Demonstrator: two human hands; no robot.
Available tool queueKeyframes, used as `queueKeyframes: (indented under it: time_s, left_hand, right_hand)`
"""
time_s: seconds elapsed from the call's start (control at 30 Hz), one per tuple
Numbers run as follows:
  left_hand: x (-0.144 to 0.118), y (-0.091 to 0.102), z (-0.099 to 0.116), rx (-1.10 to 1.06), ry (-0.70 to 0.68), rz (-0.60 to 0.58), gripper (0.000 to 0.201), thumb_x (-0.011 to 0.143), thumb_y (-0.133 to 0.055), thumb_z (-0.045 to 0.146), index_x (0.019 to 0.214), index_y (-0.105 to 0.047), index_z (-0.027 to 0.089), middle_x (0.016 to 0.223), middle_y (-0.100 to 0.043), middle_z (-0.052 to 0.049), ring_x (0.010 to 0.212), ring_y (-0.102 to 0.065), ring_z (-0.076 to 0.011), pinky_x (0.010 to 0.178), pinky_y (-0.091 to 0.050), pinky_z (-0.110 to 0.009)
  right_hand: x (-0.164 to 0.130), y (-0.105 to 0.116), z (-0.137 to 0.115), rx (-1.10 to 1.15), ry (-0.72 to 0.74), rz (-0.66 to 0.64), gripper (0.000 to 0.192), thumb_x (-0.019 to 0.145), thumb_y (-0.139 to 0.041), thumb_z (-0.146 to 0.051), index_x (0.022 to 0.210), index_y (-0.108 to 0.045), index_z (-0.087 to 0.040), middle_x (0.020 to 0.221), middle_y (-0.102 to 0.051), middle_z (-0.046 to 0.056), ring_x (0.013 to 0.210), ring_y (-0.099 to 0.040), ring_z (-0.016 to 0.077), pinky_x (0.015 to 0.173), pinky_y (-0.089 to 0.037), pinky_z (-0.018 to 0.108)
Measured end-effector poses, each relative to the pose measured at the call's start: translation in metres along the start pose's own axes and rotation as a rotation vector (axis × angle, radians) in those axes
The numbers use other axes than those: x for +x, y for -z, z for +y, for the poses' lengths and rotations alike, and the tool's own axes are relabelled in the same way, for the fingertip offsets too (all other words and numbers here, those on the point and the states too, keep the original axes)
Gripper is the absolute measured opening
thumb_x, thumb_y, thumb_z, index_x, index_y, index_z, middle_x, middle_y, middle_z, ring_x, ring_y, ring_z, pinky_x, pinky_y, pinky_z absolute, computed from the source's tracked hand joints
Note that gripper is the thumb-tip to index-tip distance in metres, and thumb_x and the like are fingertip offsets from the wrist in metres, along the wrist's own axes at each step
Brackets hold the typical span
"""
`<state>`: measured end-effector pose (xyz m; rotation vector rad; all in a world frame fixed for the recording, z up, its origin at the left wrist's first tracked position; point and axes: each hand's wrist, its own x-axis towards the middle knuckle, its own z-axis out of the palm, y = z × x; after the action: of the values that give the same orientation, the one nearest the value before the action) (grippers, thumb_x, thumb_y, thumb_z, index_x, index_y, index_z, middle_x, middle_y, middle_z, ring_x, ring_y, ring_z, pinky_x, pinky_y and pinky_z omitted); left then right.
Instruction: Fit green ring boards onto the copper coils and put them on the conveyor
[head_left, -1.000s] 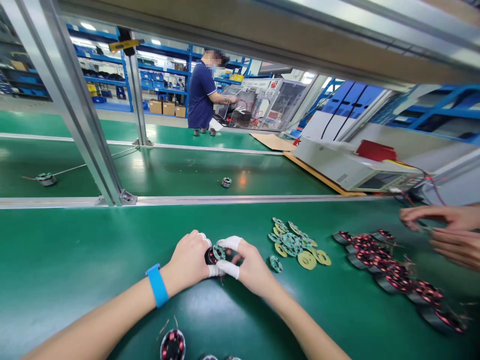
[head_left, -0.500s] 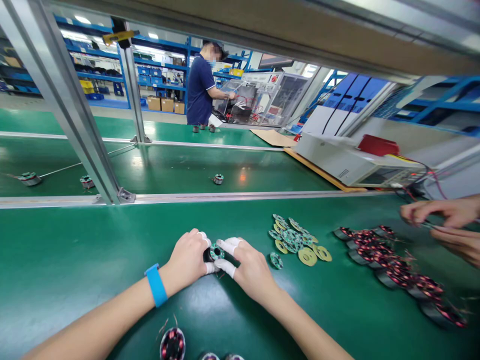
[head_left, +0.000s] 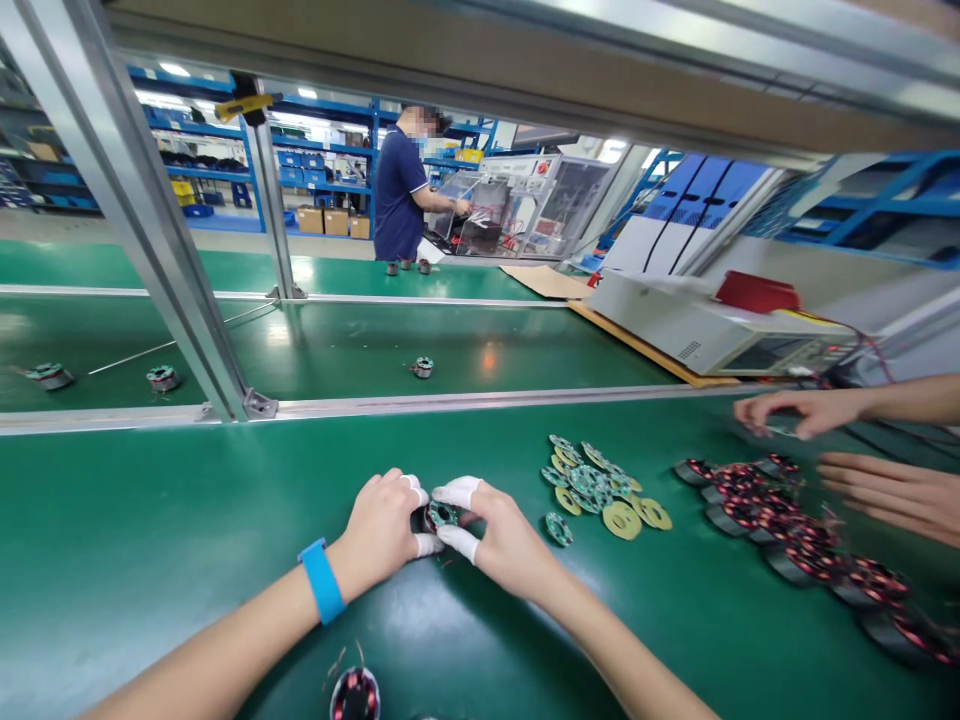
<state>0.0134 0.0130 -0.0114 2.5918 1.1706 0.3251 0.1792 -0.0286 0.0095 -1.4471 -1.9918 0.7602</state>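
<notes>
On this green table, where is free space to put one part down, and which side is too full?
Bare green mat lies left of the left hand, up to the metal rail. Another free strip lies between the rail and both hands. Right of the right hand it is crowded: small discs, wound coils, a co-worker's hands.

Small wound part mostly hidden between left hand and right hand; grip underneath not visible. Coil at bottom edge cut off. Co-worker's hands at right blurred, arms cut by frame. Far-right coils blurred. Disc pile markings too small to read.
</notes>
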Motion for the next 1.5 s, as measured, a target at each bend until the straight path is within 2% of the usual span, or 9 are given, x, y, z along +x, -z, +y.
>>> queueKeyframes:
  time_s: [0.4, 0.57, 0.63, 0.73, 0.83, 1.0, 1.2, 1.33, 1.5]
  left_hand:
    - [0.0, -0.004, 0.0, -0.01, 0.003, -0.003, 0.021, 0.071, -0.067, 0.037, 0.078, -0.063, 0.017, 0.082, -0.061, -0.005, 0.082, -0.053, -0.0227, 0.071, -0.042, -0.032]
    - [-0.005, 0.016, 0.002, -0.104, -0.018, -0.007, 0.034, 0.068, -0.068, 0.038, 0.093, -0.062, 0.016, 0.09, -0.06, -0.008, 0.087, -0.054, -0.0244, 0.075, -0.047, -0.034]
    - [-0.008, 0.022, 0.006, -0.138, -0.073, 0.049, 0.035, 0.07, -0.065, 0.024, 0.104, -0.059, 0.016, 0.1, -0.059, -0.008, 0.094, -0.054, -0.023, 0.082, -0.047, -0.033]
    - [-0.012, 0.022, 0.012, -0.049, -0.213, 0.053, 0.028, 0.074, -0.048, 0.001, 0.094, -0.061, 0.016, 0.096, -0.061, -0.007, 0.09, -0.056, -0.0195, 0.081, -0.049, -0.03]
    - [-0.015, 0.011, 0.015, 0.112, -0.351, 0.032, 0.025, 0.08, -0.041, -0.001, 0.082, -0.062, 0.013, 0.083, -0.062, -0.008, 0.081, -0.058, -0.0212, 0.074, -0.053, -0.033]
    - [-0.019, -0.008, 0.012, 0.184, -0.463, 0.143, 0.026, 0.085, -0.038, 0.002, 0.097, -0.061, 0.008, 0.095, -0.064, -0.012, 0.1, -0.056, -0.025, 0.09, -0.049, -0.038]
    - [-0.016, 0.002, 0.01, -0.036, -0.347, 0.098, 0.026, 0.08, -0.043, 0.002, 0.09, -0.063, 0.014, 0.095, -0.064, -0.009, 0.094, -0.058, -0.0223, 0.085, -0.05, -0.036]
    - [-0.007, 0.018, 0.003, -0.423, -0.144, 0.103, 0.039, 0.071, -0.053, 0.005, 0.107, -0.06, 0.018, 0.107, -0.061, -0.008, 0.099, -0.056, -0.0201, 0.09, -0.047, -0.033]
    - [-0.004, 0.014, 0.003, -0.556, -0.051, 0.021, 0.037, 0.069, -0.065, 0.017, 0.106, -0.06, 0.018, 0.099, -0.06, -0.006, 0.091, -0.055, -0.0204, 0.083, -0.046, -0.033]
  right_hand:
    - [0.0, -0.013, 0.015, 0.1, -0.041, 0.044, 0.03, 0.067, -0.065, -0.011, 0.095, -0.06, -0.018, 0.095, -0.059, 0.006, 0.087, -0.056, 0.0208, 0.076, -0.048, 0.035]
    - [-0.002, -0.005, 0.027, 0.313, -0.064, -0.086, 0.047, 0.07, -0.065, -0.02, 0.116, -0.053, -0.019, 0.114, -0.057, 0.009, 0.097, -0.057, 0.0221, 0.085, -0.048, 0.038]
    - [-0.003, -0.003, 0.031, 0.38, -0.061, -0.128, 0.047, 0.073, -0.062, -0.021, 0.119, -0.052, -0.019, 0.117, -0.056, 0.01, 0.099, -0.057, 0.022, 0.088, -0.047, 0.039]
    - [-0.005, -0.004, 0.033, 0.366, -0.054, -0.091, 0.04, 0.073, -0.059, -0.016, 0.113, -0.057, -0.019, 0.108, -0.061, 0.008, 0.093, -0.059, 0.0209, 0.085, -0.048, 0.038]
    - [-0.006, -0.012, 0.029, 0.328, -0.051, -0.008, 0.038, 0.071, -0.057, -0.012, 0.108, -0.059, -0.019, 0.101, -0.064, 0.007, 0.087, -0.059, 0.0198, 0.081, -0.049, 0.037]
    - [-0.008, -0.021, 0.023, 0.296, -0.044, 0.113, 0.037, 0.07, -0.055, -0.009, 0.105, -0.061, -0.02, 0.095, -0.064, 0.005, 0.087, -0.058, 0.0196, 0.081, -0.048, 0.037]
    - [-0.005, -0.003, 0.029, 0.502, -0.087, -0.019, 0.048, 0.065, -0.061, -0.012, 0.112, -0.059, -0.02, 0.107, -0.063, 0.008, 0.093, -0.059, 0.0204, 0.083, -0.048, 0.037]
    - [0.001, 0.004, 0.031, 0.66, -0.24, 0.086, 0.032, 0.068, -0.064, -0.024, 0.099, -0.062, -0.018, 0.087, -0.065, 0.005, 0.075, -0.06, 0.0165, 0.068, -0.05, 0.031]
    - [0.004, -0.002, 0.021, 0.597, -0.309, 0.133, 0.023, 0.07, -0.062, -0.038, 0.078, -0.063, -0.016, 0.063, -0.058, 0.0, 0.053, -0.053, 0.0123, 0.049, -0.046, 0.025]
